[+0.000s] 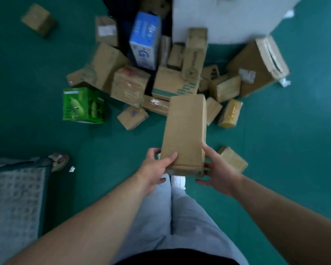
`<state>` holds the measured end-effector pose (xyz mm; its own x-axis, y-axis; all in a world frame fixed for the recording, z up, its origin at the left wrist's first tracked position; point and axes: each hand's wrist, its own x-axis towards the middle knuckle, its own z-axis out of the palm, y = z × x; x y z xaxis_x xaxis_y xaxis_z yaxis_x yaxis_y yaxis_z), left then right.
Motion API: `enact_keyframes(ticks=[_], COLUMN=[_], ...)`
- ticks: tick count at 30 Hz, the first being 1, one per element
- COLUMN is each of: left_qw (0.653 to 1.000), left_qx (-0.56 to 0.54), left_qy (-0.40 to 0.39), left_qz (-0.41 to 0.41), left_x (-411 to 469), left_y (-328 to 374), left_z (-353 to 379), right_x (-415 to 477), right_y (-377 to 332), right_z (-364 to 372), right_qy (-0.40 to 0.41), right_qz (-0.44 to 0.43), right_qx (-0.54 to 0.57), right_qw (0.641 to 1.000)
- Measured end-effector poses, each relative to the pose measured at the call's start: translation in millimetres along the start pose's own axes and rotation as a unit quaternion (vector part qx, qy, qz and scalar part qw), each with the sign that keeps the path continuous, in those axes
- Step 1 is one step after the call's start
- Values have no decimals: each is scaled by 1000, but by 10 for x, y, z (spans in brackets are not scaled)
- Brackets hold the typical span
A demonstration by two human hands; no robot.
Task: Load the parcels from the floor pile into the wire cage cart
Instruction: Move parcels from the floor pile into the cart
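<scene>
A person stands on a green floor [275, 150] and looks down at their own 2 bare arms. Both hands hold 1 long brown cardboard parcel [185, 131] at its near end, lifted clear of the floor and pointing away from the body towards the pile.

The left hand [157, 165] grips the near left corner, with the thumb laid across the top face and the fingers [154, 151] curled round the side. The right hand [216, 175] clasps the near right corner, its thumb along the edge and its fingers bent under the base.

Beyond the held parcel lies the pile of parcels [130, 85], mostly brown cartons tumbled against each other. A tall blue box [145, 39] stands among them, a green box [83, 106] sits at the left edge and a large carton [260, 66] lies at the right. A yellow-wrapped parcel [230, 113] lies near it. 1 small parcel [233, 159] rests just beside the right hand, and 1 lone box [37, 19] sits well apart at far left.

At lower left a blurred mesh panel with a wheel [58, 161] at its corner is probably the wire cage cart [15, 197]. Pale blue jeans [180, 217] and a white shoe [178, 181] show below the hands.
</scene>
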<state>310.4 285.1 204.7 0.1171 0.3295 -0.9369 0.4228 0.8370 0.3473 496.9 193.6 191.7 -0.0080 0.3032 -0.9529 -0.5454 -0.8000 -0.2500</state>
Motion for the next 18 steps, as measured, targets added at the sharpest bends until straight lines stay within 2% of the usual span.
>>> enact_keyframes(ticks=[6, 8, 10, 13, 15, 18], left_qw=[990, 982, 970, 928, 898, 845], left_qx=[-102, -137, -195, -318, -387, -479], left_qy=[86, 116, 127, 167, 179, 203], left_qz=[52, 56, 68, 99, 111, 123], left_x=[-1023, -1288, -1580, -2004, -2201, -2393], left_y=[-347, -561, -816, -1245, -1584, -2201], left_z=[-743, -1108, -1489, -2046, -2408, -2960], right_x=[-715, -900, -1084, -1334, -1442, -1592], right_y=[92, 173, 317, 648, 935, 1636], right_z=[1030, 1435, 1887, 2651, 3191, 3995], right_qy=[-29, -45, -60, -109, -107, -128], right_qz=[-44, -78, -116, -203, -294, -399], right_qx=[-143, -244, -354, -508, -618, -719], right_qw=[988, 966, 926, 830, 721, 554])
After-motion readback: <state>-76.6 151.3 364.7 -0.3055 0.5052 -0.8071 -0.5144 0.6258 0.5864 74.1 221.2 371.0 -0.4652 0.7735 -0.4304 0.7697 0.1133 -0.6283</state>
